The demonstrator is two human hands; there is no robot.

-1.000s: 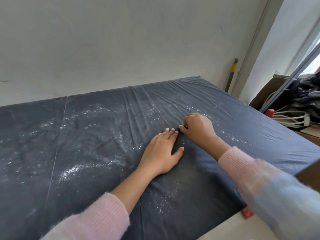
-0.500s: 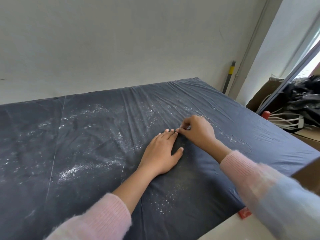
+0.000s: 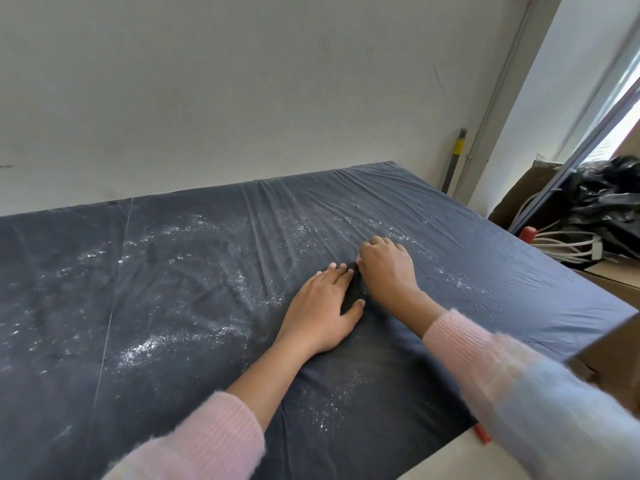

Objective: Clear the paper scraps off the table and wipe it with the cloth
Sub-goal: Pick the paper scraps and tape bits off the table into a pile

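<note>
- Nearest the camera: two pink knitted sleeves (image 3: 201,441) reach onto the table (image 3: 519,306); a small red item (image 3: 482,435) shows at the table's near edge, type not determinable.
- Surface: the table is covered with a dark, creased plastic sheet (image 3: 69,306), drawn into folds toward the hands.
- Paper scraps (image 3: 145,348): fine white specks scattered over the sheet, near, left and beyond the hands; the densest streak lies left of the left hand, its long axis roughly left to right.
- Left hand (image 3: 320,313): flat, palm down, fingers straight and together, pressing on the sheet; it holds nothing.
- Right hand (image 3: 388,268): just beyond and beside the left fingertips; fingers curled, tips down on the sheet; whether it pinches anything cannot be determined.
- Far side: a plain pale wall (image 3: 242,81) borders the table; a grey rod with a yellow band (image 3: 458,147) stands in the corner.
- Right of the table: cardboard boxes (image 3: 616,358), white cables (image 3: 568,244), black bags (image 3: 609,199).
</note>
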